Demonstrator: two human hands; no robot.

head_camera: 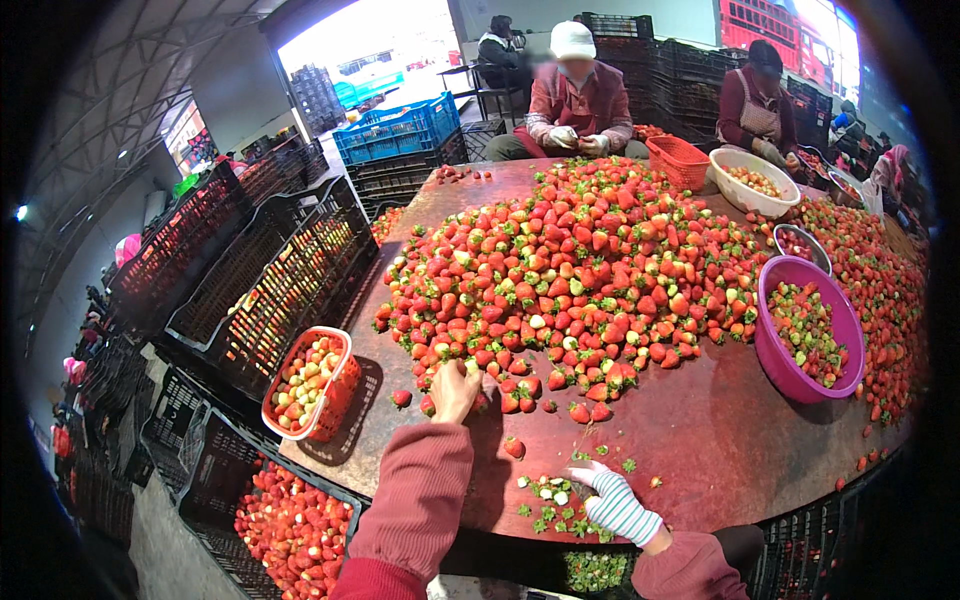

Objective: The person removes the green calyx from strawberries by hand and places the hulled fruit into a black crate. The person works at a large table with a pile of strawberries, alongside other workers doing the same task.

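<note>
My left hand (454,391), bare, reaches to the near edge of a big heap of strawberries (570,277) on the table. Its fingertips are among the berries, and whether they grip one is hidden. My right hand (616,501) wears a white glove with stripes and hovers low by the table's near edge. Its fingers are blurred, so I cannot make out whether they hold something. Cut green strawberry tops (551,491) lie scattered just left of it. A single strawberry (514,448) rests between both hands.
An orange plastic basket (330,409) of pale strawberries stands at the table's left edge. A purple basin (769,352) holds strawberry tops on the right. Below left, a black crate (206,480) contains trimmed strawberries (292,525). Across the table sits a person (577,105) wearing gloves.
</note>
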